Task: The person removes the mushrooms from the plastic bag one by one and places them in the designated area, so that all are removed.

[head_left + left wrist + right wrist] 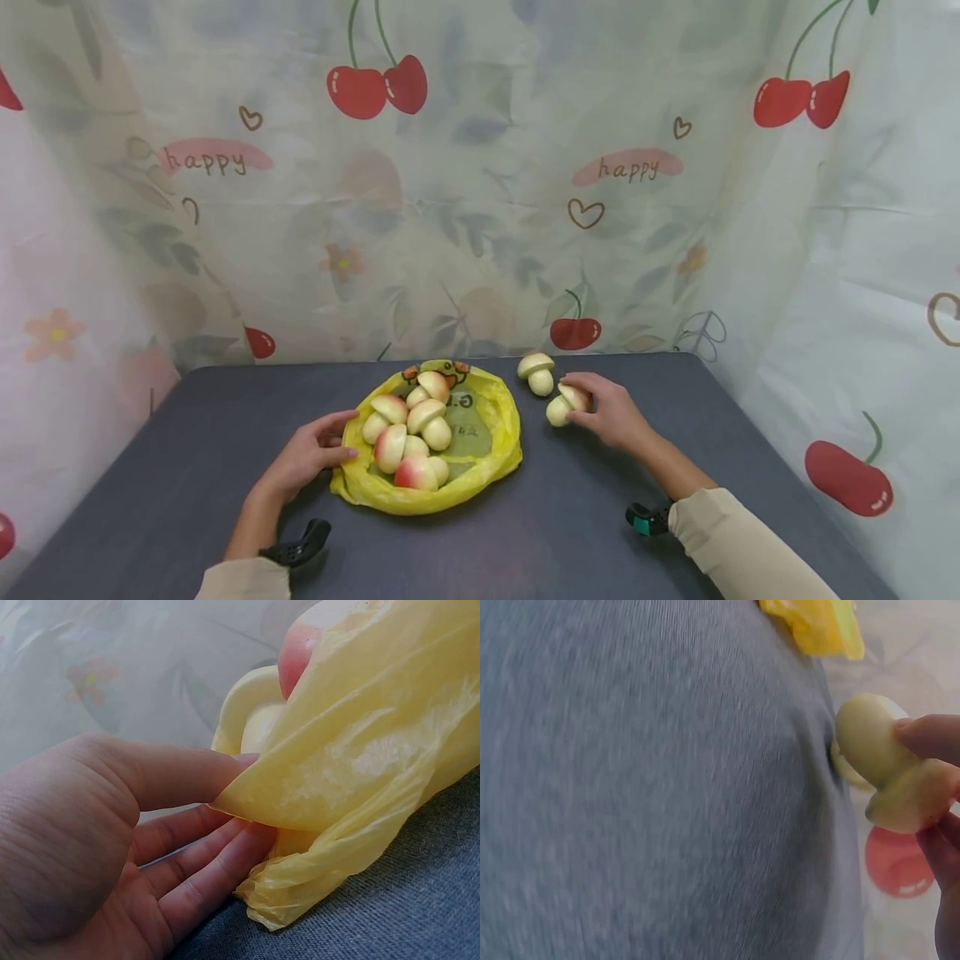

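Observation:
A yellow plastic bag (504,408) with its rim spread wide lies on the dark table. Inside its left half sit several toy mushrooms (389,448), cream with some pinkish-red caps. At the bag's left side, my left hand (303,457) pinches the rim between thumb and fingers; the left wrist view shows the yellow film (337,772) in that grip. To the right of the bag, my right hand (611,410) holds a cream toy mushroom (559,411) by its cap and stem. In the right wrist view the held mushroom (874,739) shows between thumb and fingers.
Another toy mushroom (540,382) stands near the back edge, between the bag and my right hand. The dark cloth-covered table (480,554) is bordered by hanging curtains (480,183) printed with cherries at the back and both sides.

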A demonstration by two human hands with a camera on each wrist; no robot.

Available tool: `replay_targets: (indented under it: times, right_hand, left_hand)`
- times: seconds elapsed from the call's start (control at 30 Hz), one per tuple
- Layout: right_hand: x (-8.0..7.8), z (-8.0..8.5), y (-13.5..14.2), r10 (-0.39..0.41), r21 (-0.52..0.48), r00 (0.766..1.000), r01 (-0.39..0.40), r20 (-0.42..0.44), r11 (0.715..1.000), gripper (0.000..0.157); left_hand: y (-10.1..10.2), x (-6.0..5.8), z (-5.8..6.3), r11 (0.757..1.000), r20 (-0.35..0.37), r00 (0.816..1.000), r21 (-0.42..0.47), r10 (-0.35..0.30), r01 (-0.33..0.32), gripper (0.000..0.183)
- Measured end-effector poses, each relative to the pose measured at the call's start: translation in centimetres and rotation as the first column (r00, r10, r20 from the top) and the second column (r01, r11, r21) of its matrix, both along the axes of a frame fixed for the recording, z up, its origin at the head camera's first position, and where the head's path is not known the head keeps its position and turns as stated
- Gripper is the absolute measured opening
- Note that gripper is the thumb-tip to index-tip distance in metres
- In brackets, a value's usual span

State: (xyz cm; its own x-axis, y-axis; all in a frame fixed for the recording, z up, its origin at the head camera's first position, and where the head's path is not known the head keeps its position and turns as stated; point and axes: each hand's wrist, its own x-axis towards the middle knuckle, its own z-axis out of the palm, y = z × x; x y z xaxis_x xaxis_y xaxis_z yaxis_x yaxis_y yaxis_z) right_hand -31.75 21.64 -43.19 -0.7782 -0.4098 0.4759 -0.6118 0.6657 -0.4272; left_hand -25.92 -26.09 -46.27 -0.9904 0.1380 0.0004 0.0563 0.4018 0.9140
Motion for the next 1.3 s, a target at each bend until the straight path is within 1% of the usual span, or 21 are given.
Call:
replay_targets:
  times: [0.1,0.2,0.33,0.53,0.73,0.83,1.0,1.13,1.3]
  right_hand:
    - [-0.5,-0.5,0.8,-0.025,0.002,1.0,0.025,0.016,1.0,0.05]
    - [-1.2,-1.0,1.5,-0.068,0.009,0.997,0.067,0.035,0.998,0.049]
    - [-2.3,-1.2,1.9,-0.117,0.009,0.989,0.117,0.089,0.993,0.049]
    - [-4.2,-0.9,1.9,-0.175,0.015,0.971,0.175,0.16,0.984,0.049]
    - [-5.7,-0.4,1.7,-0.186,0.056,0.963,0.178,0.198,0.982,0.049]
    - [-6.3,-0.2,1.6,-0.205,0.084,0.956,0.192,0.21,0.978,0.049]
    - [-6.8,0.0,1.4,-0.222,0.106,0.947,0.202,0.234,0.974,0.049]
    - [-6.8,0.1,1.1,-0.234,0.109,0.934,0.212,0.268,0.971,0.051]
    - [-6.8,0.4,1.0,-0.242,0.111,0.929,0.219,0.278,0.969,0.052]
  left_hand:
    - [0.0,0.0,0.0,1.0,0.004,1.0,0.002,0.0,0.0,0.066]
    - [0.0,0.0,0.1,1.0,0.009,1.0,0.003,0.0,0.0,0.066]
    - [0.0,0.0,0.1,1.0,0.01,1.0,0.005,0.006,-0.006,0.066]
    - [-0.2,0.0,0.0,1.0,0.008,1.0,0.01,0.001,-0.001,0.067]
    - [-0.1,-0.1,0.0,1.0,0.007,1.0,0.007,0.01,-0.01,0.066]
    - [-0.1,-0.1,0.0,1.0,0.007,1.0,0.01,0.007,-0.008,0.066]
    - [0.0,0.0,0.0,1.0,0.002,1.0,0.022,-0.001,0.001,0.066]
    - [0.0,0.0,0.0,0.999,0.005,1.0,0.033,-0.002,0.002,0.065]
    - [0.0,0.1,0.2,1.0,0.005,1.0,0.029,0.001,-0.002,0.065]
